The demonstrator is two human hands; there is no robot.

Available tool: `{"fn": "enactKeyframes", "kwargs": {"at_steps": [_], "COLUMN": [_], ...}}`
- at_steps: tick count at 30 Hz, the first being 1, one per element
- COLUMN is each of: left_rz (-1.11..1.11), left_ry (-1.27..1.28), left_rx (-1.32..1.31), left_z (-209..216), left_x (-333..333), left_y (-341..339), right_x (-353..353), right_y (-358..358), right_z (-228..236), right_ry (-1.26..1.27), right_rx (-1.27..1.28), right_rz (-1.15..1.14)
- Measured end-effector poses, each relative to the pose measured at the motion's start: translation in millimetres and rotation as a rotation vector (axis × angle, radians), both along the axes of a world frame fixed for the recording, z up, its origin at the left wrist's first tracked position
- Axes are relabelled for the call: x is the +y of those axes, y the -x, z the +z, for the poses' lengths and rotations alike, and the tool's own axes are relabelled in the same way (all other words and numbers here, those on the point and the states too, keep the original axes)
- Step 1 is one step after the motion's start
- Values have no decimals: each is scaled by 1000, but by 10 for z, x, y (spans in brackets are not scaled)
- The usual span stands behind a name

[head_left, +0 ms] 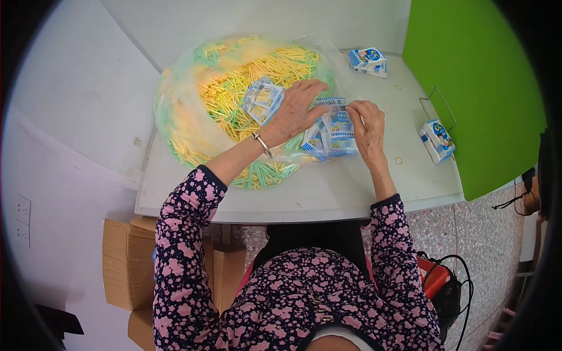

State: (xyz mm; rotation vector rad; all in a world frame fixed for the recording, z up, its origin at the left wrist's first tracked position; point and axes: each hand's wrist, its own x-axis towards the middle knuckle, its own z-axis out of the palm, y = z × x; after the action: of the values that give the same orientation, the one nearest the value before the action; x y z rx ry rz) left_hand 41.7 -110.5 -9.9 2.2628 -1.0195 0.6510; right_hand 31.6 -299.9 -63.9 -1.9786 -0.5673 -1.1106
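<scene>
Dark navy cloth with pink flowers covers the person's top (316, 286), nearest the camera, its sleeves reaching up to a pale table (363, 190). On the table, to the right of a clear plastic bag (175, 126) heaped with yellow and green sticks (225, 96), lies a clear-and-blue packet (341, 130), partly over another packet (315, 140). Fingers of the right hand (367, 126) pinch its upper right corner between thumb and forefinger. At its upper left, the left hand (297, 110) has thumb and forefinger spread apart, close to the packet's edge; whether they touch it cannot be told. A stick-filled sachet (262, 100) lies on the heap, partly behind that hand, and whether the hidden fingers press on it is unclear. The packet looks like thin film, so it should be very light, limp, rather slippery and easily creased; its corners and top edge seem the best places to hold, with a fingertip pinch rather than a squeeze across the middle. Blue-and-white packs (367, 61) sit toward the back right, and another pack (438, 140) stands near the green panel (468, 70).
</scene>
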Motion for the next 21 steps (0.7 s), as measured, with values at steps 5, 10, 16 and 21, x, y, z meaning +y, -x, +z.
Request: {"fn": "enactKeyframes", "kwargs": {"at_steps": [5,10,16,21], "left_rz": [-19,19,45,-58], "left_ry": [-25,-97,89,67], "left_rx": [290,534,-134,340], "left_z": [33,-161,-16,146], "left_x": [-82,-62,-87,30], "left_y": [-43,-124,-125,95], "right_x": [-77,-228,-150,173], "right_y": [2,-31,98,175], "right_z": [174,156,314,356], "right_ry": [-44,-146,-167,-202], "right_rx": [176,292,516,424], "right_rz": [147,114,280,450]}}
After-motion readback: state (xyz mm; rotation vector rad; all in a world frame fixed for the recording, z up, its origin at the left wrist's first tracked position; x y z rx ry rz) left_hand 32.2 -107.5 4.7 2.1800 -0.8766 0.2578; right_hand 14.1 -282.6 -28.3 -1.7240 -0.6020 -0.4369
